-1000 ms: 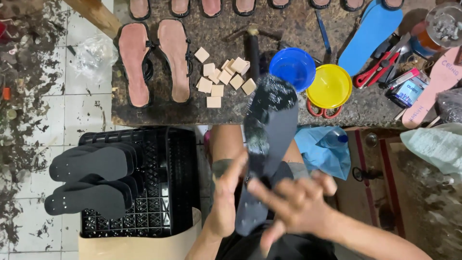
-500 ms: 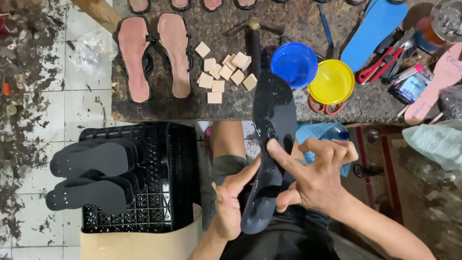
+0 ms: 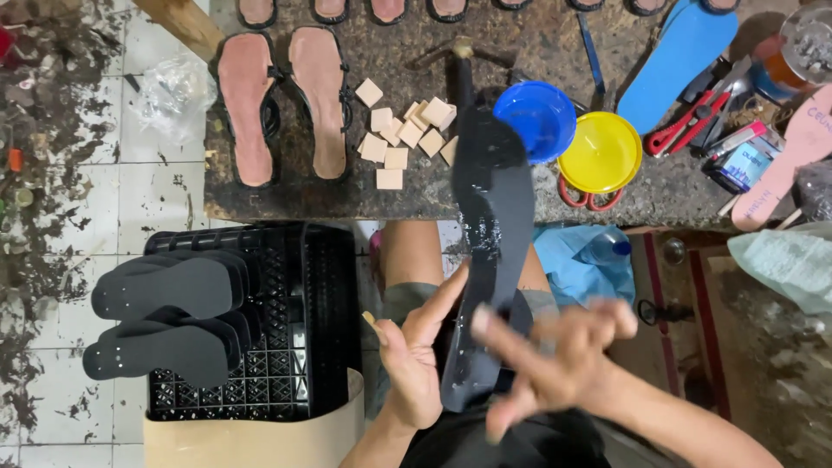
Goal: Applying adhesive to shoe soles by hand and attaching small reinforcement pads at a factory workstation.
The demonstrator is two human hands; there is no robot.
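The black sole (image 3: 490, 234) stands on its heel end over the lap, toe end tipped away toward the workbench (image 3: 364, 195). The left hand (image 3: 416, 360) lies open-palmed against the sole's lower left edge, bracing it rather than clamping. The right hand (image 3: 563, 368), motion-blurred, has its fingers (image 3: 507, 334) spread across the lower face; whether they close behind the sole cannot be told. Beyond the upper tip sit the blue bowl (image 3: 542, 117) and yellow bowl (image 3: 601, 152); left of the grip, finished soles (image 3: 169, 321) rest on a black crate (image 3: 303, 329)
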